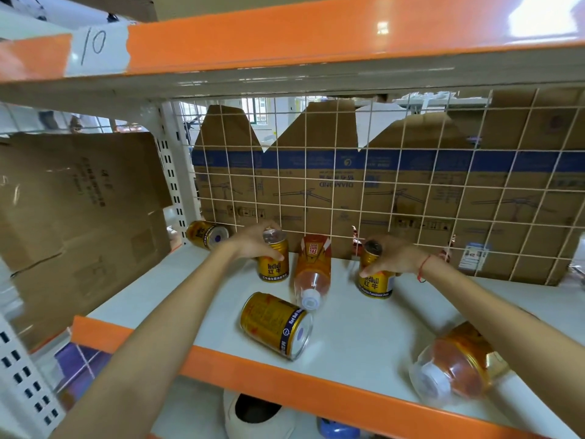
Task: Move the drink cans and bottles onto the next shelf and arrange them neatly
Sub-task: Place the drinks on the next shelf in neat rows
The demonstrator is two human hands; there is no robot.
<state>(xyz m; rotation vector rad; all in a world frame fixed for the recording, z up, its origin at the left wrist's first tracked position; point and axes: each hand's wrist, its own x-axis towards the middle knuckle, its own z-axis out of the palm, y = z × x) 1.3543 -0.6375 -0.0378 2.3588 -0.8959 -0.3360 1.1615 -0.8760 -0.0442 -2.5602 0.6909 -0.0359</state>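
On the white shelf [364, 337] my left hand [253, 242] grips an upright gold Red Bull can [274, 264] from the side and top. My right hand [395, 253] wraps another upright gold can [376, 285] further right. Between them a tea bottle [313, 274] lies on its side, white cap toward me. A third gold can [275, 324] lies tipped over in front of it. One more can [207, 233] lies at the back left corner. A second tea bottle [456, 365] lies near the front edge at right, under my right forearm.
A wire grid [380, 172] with flattened cardboard behind it closes the back of the shelf. An orange beam [285, 36] marked "10" runs overhead. A cardboard sheet [79, 217] stands at left past the perforated upright [172, 172]. The orange front lip [285, 378] edges the shelf.
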